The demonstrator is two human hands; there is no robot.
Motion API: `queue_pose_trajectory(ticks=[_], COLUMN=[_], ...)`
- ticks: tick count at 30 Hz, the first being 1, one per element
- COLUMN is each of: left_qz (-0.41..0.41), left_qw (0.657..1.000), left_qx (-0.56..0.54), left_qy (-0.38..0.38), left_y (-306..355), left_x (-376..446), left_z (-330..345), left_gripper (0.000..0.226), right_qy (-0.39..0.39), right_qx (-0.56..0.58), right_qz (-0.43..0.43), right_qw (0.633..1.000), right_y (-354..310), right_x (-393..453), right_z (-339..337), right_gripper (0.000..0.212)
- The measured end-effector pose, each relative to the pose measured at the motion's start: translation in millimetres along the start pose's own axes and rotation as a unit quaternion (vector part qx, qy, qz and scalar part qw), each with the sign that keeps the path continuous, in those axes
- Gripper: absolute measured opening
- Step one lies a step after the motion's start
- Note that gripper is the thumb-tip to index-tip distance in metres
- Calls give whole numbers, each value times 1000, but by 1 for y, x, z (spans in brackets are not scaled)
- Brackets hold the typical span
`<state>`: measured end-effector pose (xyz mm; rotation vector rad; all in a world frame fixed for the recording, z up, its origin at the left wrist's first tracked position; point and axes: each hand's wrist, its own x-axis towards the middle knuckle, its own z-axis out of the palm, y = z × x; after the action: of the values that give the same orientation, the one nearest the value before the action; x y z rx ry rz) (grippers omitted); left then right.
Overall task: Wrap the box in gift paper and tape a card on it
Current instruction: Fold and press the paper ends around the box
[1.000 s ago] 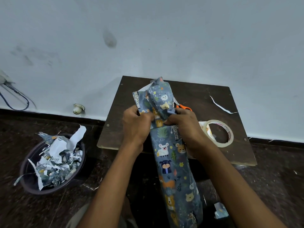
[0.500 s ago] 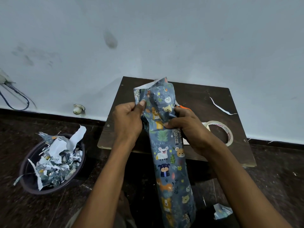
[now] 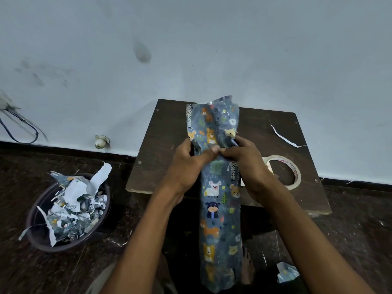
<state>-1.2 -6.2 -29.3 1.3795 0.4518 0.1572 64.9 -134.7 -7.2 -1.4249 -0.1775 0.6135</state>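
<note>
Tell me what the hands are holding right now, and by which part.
Both the left hand and the right hand pinch the gift-wrapped box where the loose paper at its far end bunches together.

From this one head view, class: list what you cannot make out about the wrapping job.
- The box: hidden inside the gift paper.
- Table behind the hands: hidden by the left hand and right hand.
- Print on the tape roll: too small.
- A card: none visible.
</note>
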Motion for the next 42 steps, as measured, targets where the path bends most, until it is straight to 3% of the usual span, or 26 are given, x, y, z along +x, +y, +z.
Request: queue_pose_trajectory(ticks=[3,5,7,8,10,11,13,15,22,26,28,31,35,42], left_qz=[-1,-7,-17,-20,-17,-14,-10,-6,-4,-4,-5,-12,-25,-47], left_qw=[999,997,993,990,987,985,983,981,963,952,953,962,969,986], left_qx=[35,67,106,120,137,142,146,148,194,232,242,216,170,56], left_qy=[-14,-36,-58,-66,-83,-92,-110,-124,-185,-198,-183,-165,-179,-148], left_y=[-2,-2,-3,-3,-3,-3,-5,-6,-8,-10,-9,-7,-3,-8], left_x=[3,3,3,3,3,3,2,0,1,-2,-3,-2,-2,-3], left_z=[-7,-11,-13,-14,-13,-11,-7,-4,1,2,1,-2,-1,-2], left_gripper=[24,20,21,23,28,32,39,43,82,95,93,74,57,60], right_qy=[29,79,148,179,203,197,174,166,95,78,95,110,139,202], right_qx=[-27,-78,-210,-299,-411,-438,-466,-501,-471,-404,-352,-295,-307,-424], right_qz=[10,-21,-127,-186,-276,-295,-302,-290,-214,-179,-161,-135,-147,-232], right_qw=[999,994,958,919,845,826,813,798,850,894,917,939,930,852], right_y=[-1,-2,-3,-4,-7,-9,-14,-18,-34,-37,-36,-32,-28,-19], right_x=[1,2,4,4,5,8,13,18,34,34,34,34,37,40], right_z=[-2,-6,-13,-17,-22,-25,-28,-33,-46,-49,-53,-59,-57,-39], right_gripper=[28,46,71,75,64,54,39,39,42,28,27,25,23,21])
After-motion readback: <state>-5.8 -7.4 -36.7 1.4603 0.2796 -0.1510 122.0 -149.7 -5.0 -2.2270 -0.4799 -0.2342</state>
